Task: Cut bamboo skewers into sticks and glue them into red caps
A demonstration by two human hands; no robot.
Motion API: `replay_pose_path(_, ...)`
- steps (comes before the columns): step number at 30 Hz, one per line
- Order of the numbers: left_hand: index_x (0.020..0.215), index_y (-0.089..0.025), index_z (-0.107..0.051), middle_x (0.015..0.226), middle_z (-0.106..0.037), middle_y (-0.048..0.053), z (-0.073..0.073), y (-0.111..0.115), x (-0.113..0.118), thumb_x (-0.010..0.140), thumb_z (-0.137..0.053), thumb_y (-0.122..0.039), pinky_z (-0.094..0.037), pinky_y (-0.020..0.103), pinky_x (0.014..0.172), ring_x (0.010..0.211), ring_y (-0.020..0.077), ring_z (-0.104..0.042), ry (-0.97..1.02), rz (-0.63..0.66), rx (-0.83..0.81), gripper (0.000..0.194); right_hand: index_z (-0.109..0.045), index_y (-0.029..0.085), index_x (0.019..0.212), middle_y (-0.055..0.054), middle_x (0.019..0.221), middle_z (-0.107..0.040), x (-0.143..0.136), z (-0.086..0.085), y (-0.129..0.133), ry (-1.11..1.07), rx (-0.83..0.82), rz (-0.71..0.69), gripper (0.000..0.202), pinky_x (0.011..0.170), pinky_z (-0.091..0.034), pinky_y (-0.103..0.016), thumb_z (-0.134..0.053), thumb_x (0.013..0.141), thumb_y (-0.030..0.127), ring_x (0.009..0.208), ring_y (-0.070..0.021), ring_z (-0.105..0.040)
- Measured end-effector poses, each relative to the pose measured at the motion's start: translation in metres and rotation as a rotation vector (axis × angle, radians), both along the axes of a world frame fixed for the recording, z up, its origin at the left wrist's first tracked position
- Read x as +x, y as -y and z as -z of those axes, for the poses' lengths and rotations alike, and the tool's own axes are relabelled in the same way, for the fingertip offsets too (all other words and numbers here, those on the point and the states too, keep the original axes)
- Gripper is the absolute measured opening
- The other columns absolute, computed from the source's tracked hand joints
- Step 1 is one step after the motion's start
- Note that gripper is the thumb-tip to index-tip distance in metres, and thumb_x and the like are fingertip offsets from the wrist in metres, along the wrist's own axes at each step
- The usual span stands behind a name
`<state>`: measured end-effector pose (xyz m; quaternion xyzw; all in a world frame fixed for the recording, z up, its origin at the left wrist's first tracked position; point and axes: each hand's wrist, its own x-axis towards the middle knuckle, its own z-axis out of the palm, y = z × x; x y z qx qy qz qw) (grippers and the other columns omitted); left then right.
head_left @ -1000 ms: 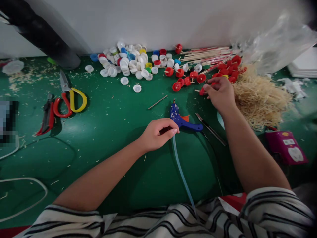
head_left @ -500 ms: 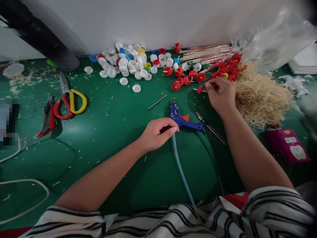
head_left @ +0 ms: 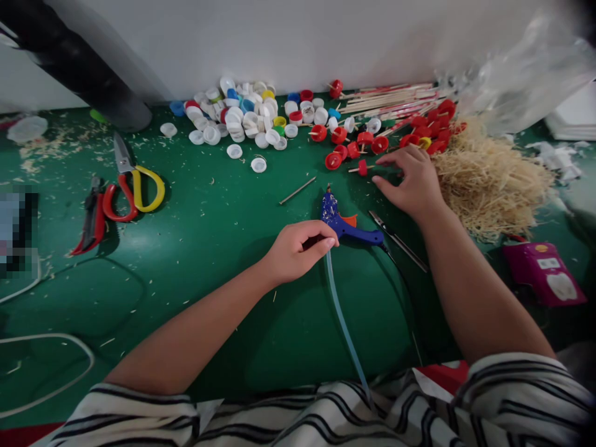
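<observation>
My left hand [head_left: 302, 248] pinches a long translucent glue stick [head_left: 341, 316] between thumb and fingers, close to the back of a blue glue gun [head_left: 356, 234]. The gun lies on the green table with its brass nozzle pointing away from me and white bits stuck to its front. My right hand [head_left: 412, 183] is open, thumb and fingers apart with nothing between them. Just left of its fingertips lies a red bottle cap [head_left: 362, 167] with a thin wooden stick through it. More red caps on sticks [head_left: 339, 152] lie beyond.
Loose bottle caps [head_left: 246, 115] are heaped along the wall, beside wooden skewers [head_left: 391, 99]. Straw-like shavings [head_left: 493, 180] and a magenta box [head_left: 544, 273] are on the right. A utility knife [head_left: 398, 241], metal rod [head_left: 298, 190], scissors [head_left: 133, 180] and red-handled cutter [head_left: 90, 217] also lie here.
My right hand has let go of the red cap on its stick, and its fingers have spread. The cap now lies slightly farther left. My left hand keeps its place.
</observation>
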<state>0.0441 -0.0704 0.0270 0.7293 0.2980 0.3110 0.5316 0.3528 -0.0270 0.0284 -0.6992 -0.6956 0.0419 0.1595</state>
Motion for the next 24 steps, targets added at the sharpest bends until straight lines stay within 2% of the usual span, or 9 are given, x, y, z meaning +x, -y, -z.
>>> replay_pose_path(6,0.091,-0.018,-0.077,0.087,-0.079,0.003,0.0,0.0,0.001,0.1,-0.061,-0.029,-0.045,0.023,0.064,0.069,0.0085,-0.062,0.005,0.009,-0.003,0.021,-0.062,0.035,0.143,-0.011,0.144,-0.069,-0.004,-0.002,0.004,-0.006,-0.02,0.043,0.046,0.1,-0.049,-0.061,-0.053,0.099,0.045,0.13,-0.0412,-0.059)
replay_pose_path(11,0.091,-0.017,-0.077,0.087,-0.079,0.003,0.0,0.0,0.001,0.099,-0.061,-0.029,-0.045,0.024,0.064,0.069,0.009,-0.061,0.002,0.009,0.007,0.021,-0.059,0.041,0.151,-0.008,0.15,-0.067,-0.011,-0.004,0.0,-0.016,-0.012,-0.019,0.051,0.106,-0.045,-0.062,-0.056,0.101,0.044,0.136,-0.0402,-0.055)
replay_pose_path(14,0.091,-0.017,-0.077,0.085,-0.078,0.003,0.0,0.0,0.0,0.099,-0.061,-0.029,-0.044,0.023,0.063,0.068,0.0087,-0.06,0.0,0.006,0.009,0.021,-0.062,0.038,0.149,-0.008,0.151,-0.067,-0.012,0.0,-0.009,-0.027,0.004,-0.097,0.049,0.107,-0.046,-0.066,-0.06,0.1,0.044,0.137,-0.0426,-0.055)
replay_pose_path(18,0.09,-0.017,-0.076,0.083,-0.077,0.002,0.0,0.0,0.0,0.099,-0.061,-0.029,-0.044,0.023,0.062,0.066,0.0083,-0.059,0.005,0.006,0.019,0.021,-0.069,0.036,0.14,-0.009,0.141,-0.073,-0.006,0.009,-0.017,-0.076,0.108,-0.233,0.042,0.109,-0.047,-0.07,-0.067,0.098,0.045,0.133,-0.0438,-0.06)
replay_pose_path(20,0.09,-0.017,-0.076,0.084,-0.078,0.002,0.0,0.0,0.0,0.099,-0.061,-0.029,-0.044,0.022,0.062,0.067,0.0082,-0.059,0.005,0.004,0.023,0.021,-0.069,0.038,0.139,-0.008,0.14,-0.074,-0.003,0.012,-0.018,-0.08,0.123,-0.24,0.042,0.11,-0.047,-0.071,-0.069,0.099,0.048,0.132,-0.0431,-0.061)
replay_pose_path(24,0.09,-0.017,-0.077,0.085,-0.078,0.002,0.0,0.0,0.0,0.099,-0.062,-0.028,-0.044,0.022,0.061,0.066,0.0079,-0.059,0.01,0.001,0.026,0.021,-0.068,0.042,0.137,-0.007,0.136,-0.076,0.0,0.016,-0.018,-0.057,0.119,-0.169,0.038,0.113,-0.044,-0.072,-0.068,0.101,0.052,0.132,-0.0417,-0.06)
